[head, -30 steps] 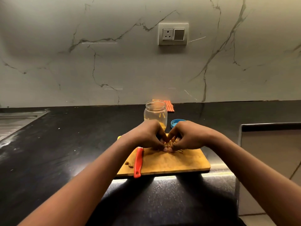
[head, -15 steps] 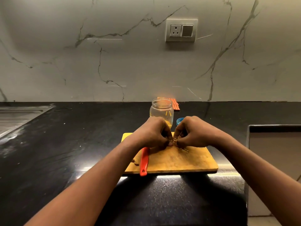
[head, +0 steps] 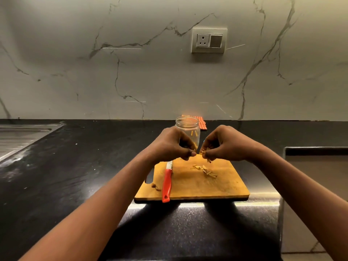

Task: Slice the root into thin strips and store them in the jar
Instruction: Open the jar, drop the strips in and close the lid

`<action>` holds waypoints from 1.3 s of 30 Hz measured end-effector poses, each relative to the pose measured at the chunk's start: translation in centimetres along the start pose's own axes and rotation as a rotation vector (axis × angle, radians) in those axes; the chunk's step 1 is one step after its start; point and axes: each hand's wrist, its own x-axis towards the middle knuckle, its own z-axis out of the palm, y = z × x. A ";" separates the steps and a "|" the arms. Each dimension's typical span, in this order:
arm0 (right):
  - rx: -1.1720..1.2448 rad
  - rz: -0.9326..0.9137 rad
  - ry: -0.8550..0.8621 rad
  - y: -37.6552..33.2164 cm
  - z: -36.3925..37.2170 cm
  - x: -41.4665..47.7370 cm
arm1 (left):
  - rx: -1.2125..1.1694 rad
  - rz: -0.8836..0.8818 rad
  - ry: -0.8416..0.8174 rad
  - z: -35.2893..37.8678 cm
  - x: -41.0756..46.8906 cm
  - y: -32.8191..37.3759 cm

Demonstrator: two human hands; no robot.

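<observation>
Jar point(head: 187, 125) mouth uncovered; knife point(head: 167, 183) lies along board's point(head: 226, 187) left side.

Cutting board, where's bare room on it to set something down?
Free: the cutting board's front right, between the loose strips and its near edge, right of the knife; also the counter between board and sink. Crowded: the back middle under the left hand and right hand, and the left edge with knife and root scrap.

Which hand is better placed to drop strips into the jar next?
Right, probably. The right hand pinches a bunch of strips above the cutting board, and the open jar stands just behind. What the left hand holds is unclear.
</observation>
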 end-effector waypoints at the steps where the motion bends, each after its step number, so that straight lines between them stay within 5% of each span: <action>1: 0.007 -0.005 0.011 -0.1 -0.3 0.1 | -0.011 0.014 0.018 -0.5 0.1 0.0; 9: 0.008 -0.052 0.101 -2.0 -3.7 2.7 | -0.077 0.049 0.133 -5.3 2.7 1.0; 19: -0.017 -0.017 0.320 -2.5 -4.3 8.8 | 0.177 -0.056 0.191 -6.6 8.1 2.5; 31: -0.264 -0.040 0.211 -2.5 -3.7 10.2 | 0.312 -0.116 0.111 -6.0 9.4 1.5; 39: -0.186 -0.071 0.296 -2.6 -3.6 10.2 | 0.260 -0.120 0.202 -7.1 9.2 1.8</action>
